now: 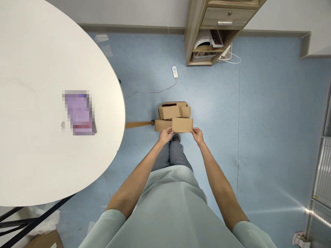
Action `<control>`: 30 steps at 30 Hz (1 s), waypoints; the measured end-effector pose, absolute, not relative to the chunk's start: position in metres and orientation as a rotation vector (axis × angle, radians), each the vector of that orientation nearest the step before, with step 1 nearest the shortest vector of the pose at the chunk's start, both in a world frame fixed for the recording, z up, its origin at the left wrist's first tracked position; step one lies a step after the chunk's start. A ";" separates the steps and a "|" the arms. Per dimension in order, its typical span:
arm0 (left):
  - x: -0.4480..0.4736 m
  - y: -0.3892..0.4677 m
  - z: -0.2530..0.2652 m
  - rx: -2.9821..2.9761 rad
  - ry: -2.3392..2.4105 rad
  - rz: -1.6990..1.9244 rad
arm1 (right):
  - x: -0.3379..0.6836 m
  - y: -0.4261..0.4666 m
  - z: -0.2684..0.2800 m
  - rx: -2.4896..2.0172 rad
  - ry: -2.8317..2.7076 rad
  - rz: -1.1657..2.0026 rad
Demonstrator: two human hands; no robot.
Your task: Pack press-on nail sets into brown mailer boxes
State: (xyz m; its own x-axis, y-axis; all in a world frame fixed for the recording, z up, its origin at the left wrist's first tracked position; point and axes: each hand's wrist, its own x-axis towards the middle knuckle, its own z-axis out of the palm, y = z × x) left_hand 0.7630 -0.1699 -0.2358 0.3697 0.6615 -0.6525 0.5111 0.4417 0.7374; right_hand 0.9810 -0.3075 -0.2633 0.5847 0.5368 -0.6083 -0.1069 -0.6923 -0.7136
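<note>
A small brown cardboard box is held level between my two hands, in front of my legs. My left hand grips its near left corner, fingers closed on the edge. At the near right corner, my right hand pinches the box in the same way. Just beyond and partly beneath lies a pile of similar cardboard boxes on the floor. One longer box sticks out to the left of the held one, partly hidden by it.
A round white table fills the left, with a blurred phone-like object on it. Its wooden leg reaches near the boxes. A white corded remote lies on the blue floor. Behind stands a wooden cabinet.
</note>
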 end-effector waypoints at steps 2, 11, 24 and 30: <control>0.765 -0.166 -0.250 1.192 1.285 0.087 | 0.981 -0.305 -0.279 -2.103 -0.340 1.121; 0.774 -0.161 -0.284 1.289 1.353 -0.099 | 0.975 -0.299 -0.324 -2.262 -0.311 1.128; 0.732 -0.208 -0.143 1.237 1.388 -0.118 | 0.940 -0.332 -0.196 -2.209 -0.390 1.261; 0.718 -0.231 -0.071 1.227 1.348 0.001 | 0.931 -0.348 -0.120 -2.042 -0.507 1.275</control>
State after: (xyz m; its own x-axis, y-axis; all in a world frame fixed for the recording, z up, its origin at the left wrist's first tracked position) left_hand 0.7178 -0.2313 -0.0707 0.3170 0.6224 -0.7156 0.6215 0.4336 0.6524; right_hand 0.9314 -0.3477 -0.1204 0.4473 0.6301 -0.6348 -0.0226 -0.7016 -0.7123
